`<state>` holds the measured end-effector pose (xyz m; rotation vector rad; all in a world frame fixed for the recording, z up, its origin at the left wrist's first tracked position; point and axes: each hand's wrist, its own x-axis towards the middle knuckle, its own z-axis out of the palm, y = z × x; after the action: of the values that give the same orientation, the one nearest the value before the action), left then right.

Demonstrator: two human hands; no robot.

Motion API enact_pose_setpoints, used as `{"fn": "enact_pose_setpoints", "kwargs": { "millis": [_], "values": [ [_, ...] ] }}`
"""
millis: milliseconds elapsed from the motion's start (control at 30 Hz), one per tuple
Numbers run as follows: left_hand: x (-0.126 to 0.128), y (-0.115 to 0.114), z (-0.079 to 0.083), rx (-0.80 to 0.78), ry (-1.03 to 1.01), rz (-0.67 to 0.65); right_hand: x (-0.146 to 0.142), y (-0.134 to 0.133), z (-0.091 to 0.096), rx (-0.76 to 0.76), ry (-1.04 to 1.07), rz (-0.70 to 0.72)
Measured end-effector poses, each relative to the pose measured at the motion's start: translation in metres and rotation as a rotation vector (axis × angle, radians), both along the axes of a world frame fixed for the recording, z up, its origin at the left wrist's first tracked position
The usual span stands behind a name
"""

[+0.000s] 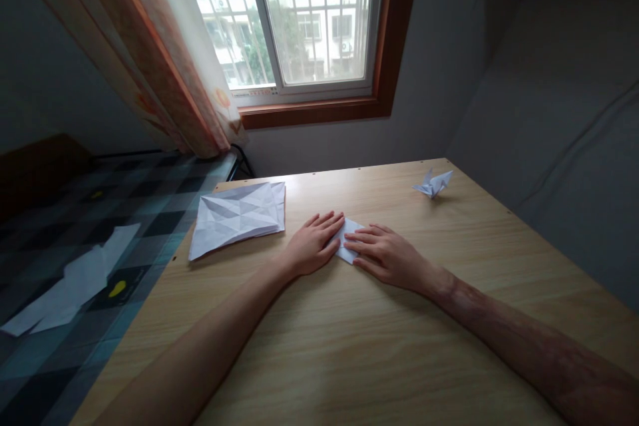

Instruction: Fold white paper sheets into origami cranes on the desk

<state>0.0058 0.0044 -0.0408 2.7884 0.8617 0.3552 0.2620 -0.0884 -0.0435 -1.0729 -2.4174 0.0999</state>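
Head view, small folded white paper (pixel 348 240) pressed flat at mid-table under the left hand (pixel 313 243) and right hand (pixel 387 254), fingers spread flat, creased sheet (pixel 238 215) near the wooden table's (pixel 349 346) left edge, paper crane (pixel 432 183) by the far right corner, bare wood left open nearer the camera.

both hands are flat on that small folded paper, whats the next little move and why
Probably run the right hand fingertips along the fold to sharpen the crease while the left hand pins the small folded paper down. Both palms lie flat on it on the wooden table, so it looks freshly folded and pressed. The finished paper crane and creased sheet suggest origami.
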Motion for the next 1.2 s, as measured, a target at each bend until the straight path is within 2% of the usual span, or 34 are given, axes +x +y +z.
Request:
{"fn": "enact_pose_setpoints", "kwargs": {
  "millis": [133, 333, 500, 733, 900, 1200],
  "values": [
    [0.000, -0.004, 0.006, 0.062, -0.127, -0.095, -0.003, -0.001, 0.003, 0.034, 0.030, -0.028],
    [0.000, -0.006, 0.014, 0.016, -0.218, -0.246, -0.001, -0.003, 0.004, 0.050, 0.047, -0.065],
    [0.000, -0.002, 0.011, 0.046, -0.236, -0.217, 0.002, -0.004, 0.002, 0.034, 0.066, -0.057],
    [0.001, -0.003, 0.007, 0.150, -0.231, -0.173, 0.005, 0.000, -0.003, 0.012, 0.092, -0.117],
    [0.002, -0.005, 0.008, 0.160, -0.249, -0.162, 0.008, 0.003, -0.007, 0.005, 0.088, -0.109],
    [0.004, -0.007, 0.009, 0.199, -0.260, -0.182, 0.007, 0.009, -0.009, 0.071, 0.085, -0.121]
  ]
}}
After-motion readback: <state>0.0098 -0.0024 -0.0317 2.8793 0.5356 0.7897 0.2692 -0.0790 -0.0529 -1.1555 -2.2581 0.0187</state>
